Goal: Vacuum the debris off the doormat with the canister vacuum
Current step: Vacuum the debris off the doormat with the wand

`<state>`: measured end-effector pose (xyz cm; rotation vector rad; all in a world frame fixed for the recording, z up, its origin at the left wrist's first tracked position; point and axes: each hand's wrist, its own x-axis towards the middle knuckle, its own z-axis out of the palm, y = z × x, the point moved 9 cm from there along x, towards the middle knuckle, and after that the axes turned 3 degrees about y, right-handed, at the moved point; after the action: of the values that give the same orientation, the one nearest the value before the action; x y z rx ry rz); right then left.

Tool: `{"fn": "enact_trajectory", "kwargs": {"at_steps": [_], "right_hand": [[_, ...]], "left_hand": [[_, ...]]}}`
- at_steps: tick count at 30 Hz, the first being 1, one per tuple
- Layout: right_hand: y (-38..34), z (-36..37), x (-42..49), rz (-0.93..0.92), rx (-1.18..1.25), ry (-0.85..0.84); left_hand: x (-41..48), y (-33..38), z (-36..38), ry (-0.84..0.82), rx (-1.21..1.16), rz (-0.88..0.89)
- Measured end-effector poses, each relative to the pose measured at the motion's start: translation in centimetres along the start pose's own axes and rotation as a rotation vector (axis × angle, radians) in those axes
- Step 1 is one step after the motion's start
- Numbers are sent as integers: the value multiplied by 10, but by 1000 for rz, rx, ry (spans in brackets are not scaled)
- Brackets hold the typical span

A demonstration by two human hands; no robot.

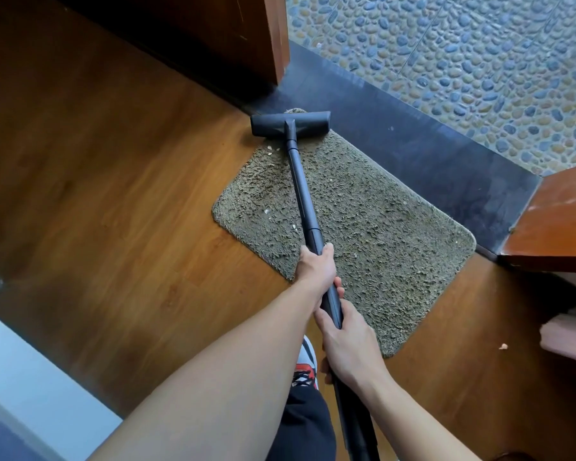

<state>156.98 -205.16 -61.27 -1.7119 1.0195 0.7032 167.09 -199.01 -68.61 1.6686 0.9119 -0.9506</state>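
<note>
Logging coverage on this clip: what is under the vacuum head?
The far corner of the doormat; a bit of mat pokes out beyond the head, whose left end overhangs the wood floor. Pale crumbs lie just short of it. Any debris beneath the head is covered.

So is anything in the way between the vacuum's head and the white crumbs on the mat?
Nothing visible. The floor head on the wand sits at the far end of the doormat, and only open pile lies between it and the white crumbs nearer the person.

A glossy brown wooden floor [113, 201] carries a shaggy olive-grey rectangular doormat [363, 221] flecked with pale crumbs [266, 211].
</note>
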Motion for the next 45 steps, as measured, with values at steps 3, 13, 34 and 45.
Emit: {"fn": "enact_trajectory", "kwargs": {"at_steps": [3, 13, 34, 45], "right_hand": [[-8, -6, 10, -8, -10, -1], [-3, -17, -9, -31, -102, -50], [91, -20, -91, 9, -152, -94], [24, -2, -46, -20, -60, -73]], "left_hand": [[5, 13, 6, 7, 1, 21], [-11, -9, 10, 12, -70, -27], [-79, -125, 7, 54, -81, -95], [-31, -55, -9, 24, -65, -46]]}}
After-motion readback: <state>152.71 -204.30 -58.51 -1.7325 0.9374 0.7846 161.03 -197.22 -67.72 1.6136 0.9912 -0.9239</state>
